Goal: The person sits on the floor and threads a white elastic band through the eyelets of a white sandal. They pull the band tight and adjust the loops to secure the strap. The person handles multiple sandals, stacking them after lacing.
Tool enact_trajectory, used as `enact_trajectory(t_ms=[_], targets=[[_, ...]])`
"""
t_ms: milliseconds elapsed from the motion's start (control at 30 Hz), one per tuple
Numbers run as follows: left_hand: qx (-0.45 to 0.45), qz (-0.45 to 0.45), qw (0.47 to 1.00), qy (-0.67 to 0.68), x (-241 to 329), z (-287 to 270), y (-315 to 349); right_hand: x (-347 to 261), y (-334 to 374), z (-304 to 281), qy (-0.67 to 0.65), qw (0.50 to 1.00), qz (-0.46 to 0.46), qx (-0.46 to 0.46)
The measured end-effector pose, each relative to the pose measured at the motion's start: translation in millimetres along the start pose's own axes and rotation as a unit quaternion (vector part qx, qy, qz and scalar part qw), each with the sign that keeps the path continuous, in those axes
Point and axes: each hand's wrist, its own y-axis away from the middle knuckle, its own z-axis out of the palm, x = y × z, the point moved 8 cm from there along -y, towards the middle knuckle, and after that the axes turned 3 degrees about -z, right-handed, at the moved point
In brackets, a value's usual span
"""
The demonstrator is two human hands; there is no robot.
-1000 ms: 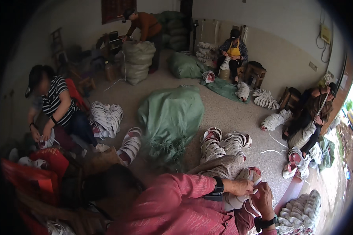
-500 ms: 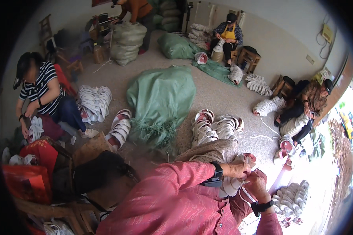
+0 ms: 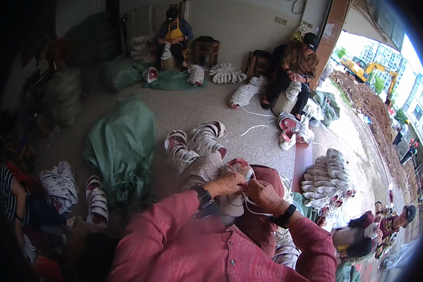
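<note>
Shoe (image 3: 238,165) sits under & just beyond L hand (image 3: 227,184), the nearer one, long axis running approx. fwd, w/ L fingers closed on its edge & R hand (image 3: 266,195), just right of it, pinched narrow, apparently on white lace (image 3: 254,212).

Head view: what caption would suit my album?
Left hand and right hand close together at a shoe, amid stacked shoes and a green sack.
</note>
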Motion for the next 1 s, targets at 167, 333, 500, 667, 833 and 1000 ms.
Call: enact_trajectory(t_ms=[167, 333, 500, 667, 833, 1000], targets=[[-0.054, -0.06, 0.996, 0.026, 4.3, -3.2, 1.1, -9.1, -1.9, -9.1, -0.069, 0.997, -0.022, -0.009], [-0.033, -0.041, 0.998, -0.037, -2.4, 0.2, -5.9, -1.3, 1.0, -2.5, -0.074, 0.997, 0.004, 0.003], [0.033, -0.025, 0.997, -0.07, 14.0, -32.2, -3.4, 2.4, 4.1, -0.4, -0.1, 0.993, 0.037, 0.049], [0.167, -0.156, 0.969, 0.095, -19.9, -132.0, 23.7, 17.1, 3.5, 3.9, -0.229, 0.951, 0.196, 0.066], [0.135, -0.076, 0.949, 0.274, -4.6, -93.8, 53.0, 13.2, -9.0, 16.3, -0.177, 0.953, 0.236, 0.063], [0.18, -0.149, 0.927, 0.292, -20.2, -79.7, 80.4, 13.7, 9.8, 30.5, -0.417, 0.851, 0.307, 0.088]])
